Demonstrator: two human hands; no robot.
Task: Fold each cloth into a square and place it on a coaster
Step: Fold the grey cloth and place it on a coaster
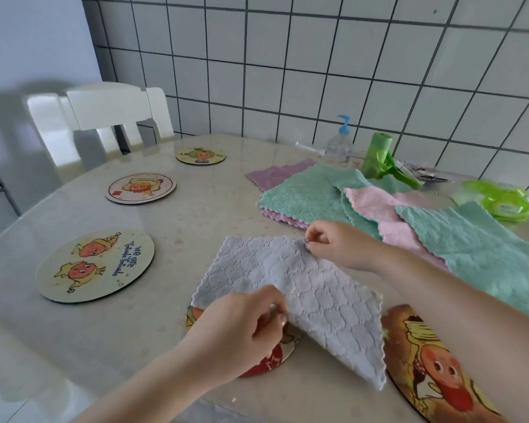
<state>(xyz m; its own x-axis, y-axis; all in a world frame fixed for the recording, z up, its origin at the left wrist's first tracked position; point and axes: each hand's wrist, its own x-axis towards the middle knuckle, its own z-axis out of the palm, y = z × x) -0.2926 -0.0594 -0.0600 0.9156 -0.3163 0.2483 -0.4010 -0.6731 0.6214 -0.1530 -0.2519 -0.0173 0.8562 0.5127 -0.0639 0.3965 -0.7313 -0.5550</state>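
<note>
A pale lavender-grey cloth (318, 303) lies partly folded over on the table's near middle, covering most of a round coaster (272, 360). My left hand (245, 325) pinches a near corner of this cloth. My right hand (339, 244) pinches its far corner. Round cartoon coasters lie around: a large one (95, 264) at the left, a second coaster (141, 188) farther back, a small coaster (201, 155) at the far side, and a brown one (434, 367) at the near right under my right forearm.
A spread of teal, pink and purple cloths (379, 209) covers the right of the table. Behind it stand a pump bottle (339, 145), a green bag roll (377, 157) and a green plastic dish (501, 199). A white chair (104, 117) stands at the far left by the tiled wall.
</note>
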